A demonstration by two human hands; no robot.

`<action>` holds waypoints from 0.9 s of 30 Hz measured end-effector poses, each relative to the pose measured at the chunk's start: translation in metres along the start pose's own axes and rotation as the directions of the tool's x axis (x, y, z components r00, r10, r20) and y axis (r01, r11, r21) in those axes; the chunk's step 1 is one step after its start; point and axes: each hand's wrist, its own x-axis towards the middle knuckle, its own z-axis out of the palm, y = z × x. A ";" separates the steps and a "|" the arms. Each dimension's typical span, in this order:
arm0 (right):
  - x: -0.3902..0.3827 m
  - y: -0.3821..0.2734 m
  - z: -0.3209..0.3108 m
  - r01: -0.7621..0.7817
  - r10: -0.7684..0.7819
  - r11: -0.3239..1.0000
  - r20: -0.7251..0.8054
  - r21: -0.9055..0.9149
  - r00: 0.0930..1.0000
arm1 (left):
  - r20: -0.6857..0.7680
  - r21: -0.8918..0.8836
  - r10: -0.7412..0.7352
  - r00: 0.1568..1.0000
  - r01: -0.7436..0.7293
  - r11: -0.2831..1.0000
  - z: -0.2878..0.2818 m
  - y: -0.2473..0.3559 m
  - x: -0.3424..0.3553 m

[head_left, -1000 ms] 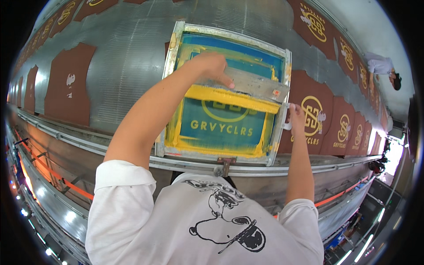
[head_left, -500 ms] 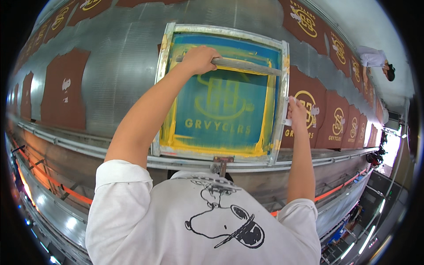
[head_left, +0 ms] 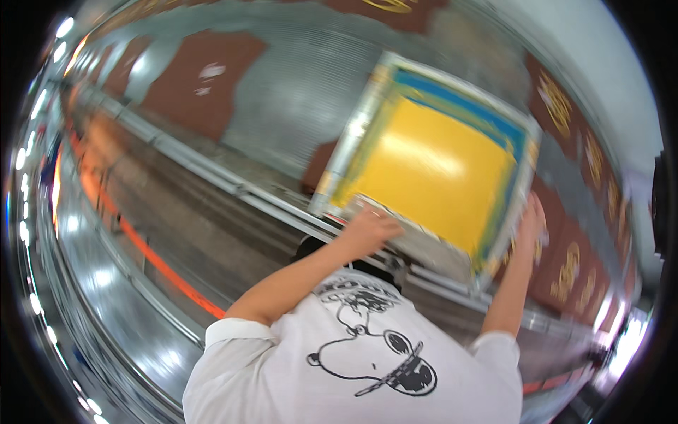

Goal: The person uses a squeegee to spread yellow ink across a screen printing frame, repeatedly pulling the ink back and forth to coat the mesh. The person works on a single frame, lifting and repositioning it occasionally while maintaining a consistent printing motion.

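One squeegee (head_left: 432,249) in hand (head_left: 371,230), yellow prints (head_left: 568,271) unreadable

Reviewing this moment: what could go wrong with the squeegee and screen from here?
Yellow ink might smear onto the left hand, which grips the squeegee beside it. If the squeegee slips over the near edge of the screen frame, ink could drip. The right hand, at the frame's right side, might nudge it askew.

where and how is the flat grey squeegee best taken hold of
Probably by its long near edge, from the person's side: the squeegee lies lengthwise across the near end of the screen frame, yellow ink beyond it. The left hand grips toward its left end.
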 end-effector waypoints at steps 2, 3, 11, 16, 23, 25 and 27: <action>-0.011 -0.025 0.005 -0.085 0.077 0.988 -0.070 -0.125 0.995 | -0.027 -0.042 0.017 0.999 -0.019 0.999 -0.011 -0.008 -0.008; -0.029 -0.052 0.021 -0.102 0.065 0.954 -0.135 -0.283 0.989 | 0.009 -0.056 0.014 1.000 -0.014 0.998 -0.023 -0.016 -0.013; -0.119 -0.162 0.196 -0.042 0.045 0.998 -0.086 0.038 0.995 | -0.040 -0.026 -0.171 0.984 0.170 0.985 -0.136 -0.115 -0.081; -0.137 -0.169 0.341 0.038 -0.043 0.994 -0.049 -0.101 0.998 | -0.070 0.057 -0.329 0.942 0.333 0.941 -0.224 -0.215 -0.133; -0.181 -0.130 0.545 0.145 -0.179 0.938 -0.082 -0.314 0.981 | -0.034 0.121 -0.461 0.887 0.462 0.879 -0.322 -0.356 -0.197; -0.202 -0.124 0.589 0.096 -0.129 0.944 -0.087 -0.317 0.988 | -0.014 0.160 -0.470 0.883 0.465 0.871 -0.339 -0.390 -0.205; -0.220 -0.115 0.623 0.083 -0.130 0.945 -0.128 -0.317 0.983 | 0.022 0.201 -0.474 0.880 0.461 0.865 -0.349 -0.424 -0.214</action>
